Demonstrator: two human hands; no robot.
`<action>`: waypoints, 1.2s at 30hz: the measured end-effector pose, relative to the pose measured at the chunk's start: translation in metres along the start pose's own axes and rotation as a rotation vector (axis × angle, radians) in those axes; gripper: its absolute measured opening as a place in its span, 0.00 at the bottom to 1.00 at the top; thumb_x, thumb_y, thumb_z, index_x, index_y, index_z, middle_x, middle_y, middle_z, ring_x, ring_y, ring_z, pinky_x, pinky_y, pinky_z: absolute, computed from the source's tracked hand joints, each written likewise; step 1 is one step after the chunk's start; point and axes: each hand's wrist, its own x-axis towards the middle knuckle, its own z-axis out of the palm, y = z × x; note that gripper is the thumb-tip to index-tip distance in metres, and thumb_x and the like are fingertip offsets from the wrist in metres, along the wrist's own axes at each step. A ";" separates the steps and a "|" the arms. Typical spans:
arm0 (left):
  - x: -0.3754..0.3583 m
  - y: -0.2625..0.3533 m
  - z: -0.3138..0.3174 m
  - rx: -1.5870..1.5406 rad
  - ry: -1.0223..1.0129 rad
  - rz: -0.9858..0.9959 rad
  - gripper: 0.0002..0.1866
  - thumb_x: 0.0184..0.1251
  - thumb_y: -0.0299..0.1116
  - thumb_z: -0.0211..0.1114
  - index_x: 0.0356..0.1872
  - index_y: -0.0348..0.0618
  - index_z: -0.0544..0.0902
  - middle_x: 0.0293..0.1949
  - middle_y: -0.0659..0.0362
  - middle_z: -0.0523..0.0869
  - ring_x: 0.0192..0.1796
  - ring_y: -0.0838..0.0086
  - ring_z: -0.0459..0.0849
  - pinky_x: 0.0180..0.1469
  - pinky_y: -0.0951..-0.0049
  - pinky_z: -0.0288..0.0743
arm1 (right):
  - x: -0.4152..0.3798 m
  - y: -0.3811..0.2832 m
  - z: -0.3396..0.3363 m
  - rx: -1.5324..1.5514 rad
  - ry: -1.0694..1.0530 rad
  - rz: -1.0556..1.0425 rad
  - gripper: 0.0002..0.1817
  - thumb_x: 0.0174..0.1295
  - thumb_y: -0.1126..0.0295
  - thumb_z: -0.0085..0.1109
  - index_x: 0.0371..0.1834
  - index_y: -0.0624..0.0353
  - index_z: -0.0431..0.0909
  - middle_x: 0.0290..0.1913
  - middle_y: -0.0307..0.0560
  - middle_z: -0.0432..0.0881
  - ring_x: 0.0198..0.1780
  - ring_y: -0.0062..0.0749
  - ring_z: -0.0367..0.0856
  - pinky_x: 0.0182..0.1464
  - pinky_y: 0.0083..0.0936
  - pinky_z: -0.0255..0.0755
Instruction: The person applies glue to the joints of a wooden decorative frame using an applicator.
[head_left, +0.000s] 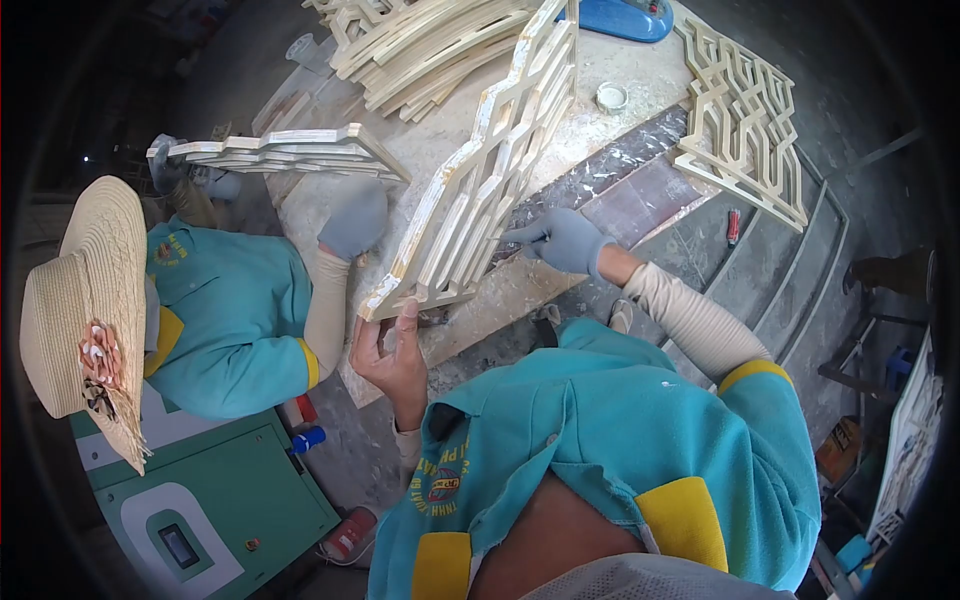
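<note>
A pale wooden lattice panel (485, 170) stands tilted on edge over the worktable, its long near edge smeared with white and brown filler. Bare and ungloved, my left hand (395, 360) grips the panel's lower corner between thumb and fingers. My right hand (568, 242), in a grey glove, is at the panel's right side with its index finger stretched towards the slats; the other fingers look curled, and nothing shows in it. Whether the fingertip touches the wood cannot be made out.
A co-worker in a straw hat (85, 320) at the left holds another lattice panel (290, 150). Curved wooden pieces (430, 50), a small white tub (612, 97), a blue tray (625, 15) and a third lattice (740, 120) lie beyond. A green machine (215, 500) stands lower left.
</note>
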 end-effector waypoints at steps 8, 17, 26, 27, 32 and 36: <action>-0.005 -0.003 0.001 -0.010 0.047 -0.015 0.11 0.64 0.24 0.74 0.44 0.29 0.88 0.39 0.51 0.89 0.42 0.71 0.86 0.48 0.71 0.77 | 0.008 0.016 0.010 -0.673 0.525 -0.042 0.26 0.65 0.69 0.58 0.67 0.36 0.76 0.39 0.48 0.75 0.33 0.45 0.84 0.33 0.38 0.80; -0.003 0.001 -0.003 0.096 -0.031 0.067 0.12 0.68 0.24 0.72 0.50 0.31 0.87 0.43 0.56 0.90 0.44 0.76 0.86 0.50 0.75 0.79 | 0.006 0.019 0.011 -0.706 0.526 -0.090 0.25 0.64 0.72 0.56 0.65 0.38 0.75 0.41 0.43 0.76 0.37 0.38 0.85 0.32 0.35 0.79; -0.002 -0.001 -0.005 0.083 -0.040 0.098 0.12 0.68 0.24 0.72 0.50 0.30 0.87 0.44 0.54 0.90 0.45 0.75 0.87 0.50 0.75 0.80 | -0.003 0.030 -0.008 -0.315 0.295 0.005 0.20 0.66 0.71 0.59 0.61 0.41 0.84 0.46 0.50 0.86 0.46 0.49 0.86 0.49 0.40 0.81; -0.001 -0.001 -0.005 0.055 -0.037 0.066 0.12 0.68 0.24 0.72 0.50 0.30 0.87 0.44 0.53 0.91 0.45 0.75 0.87 0.50 0.75 0.80 | -0.007 0.030 -0.026 -0.256 0.313 0.025 0.17 0.68 0.69 0.59 0.58 0.42 0.86 0.47 0.50 0.87 0.46 0.50 0.86 0.51 0.39 0.81; 0.003 0.007 0.002 -0.072 -0.014 -0.023 0.12 0.68 0.24 0.72 0.50 0.30 0.87 0.44 0.52 0.91 0.45 0.74 0.87 0.51 0.74 0.80 | 0.010 0.063 -0.131 -0.507 0.522 0.394 0.15 0.64 0.66 0.61 0.53 0.42 0.88 0.49 0.51 0.89 0.48 0.51 0.88 0.53 0.39 0.81; 0.003 0.004 0.008 0.023 -0.099 0.048 0.12 0.67 0.23 0.72 0.49 0.29 0.87 0.44 0.51 0.91 0.46 0.73 0.88 0.51 0.72 0.81 | 0.049 0.099 -0.184 -0.629 0.538 0.477 0.13 0.64 0.67 0.58 0.47 0.56 0.88 0.47 0.59 0.88 0.49 0.55 0.88 0.52 0.44 0.81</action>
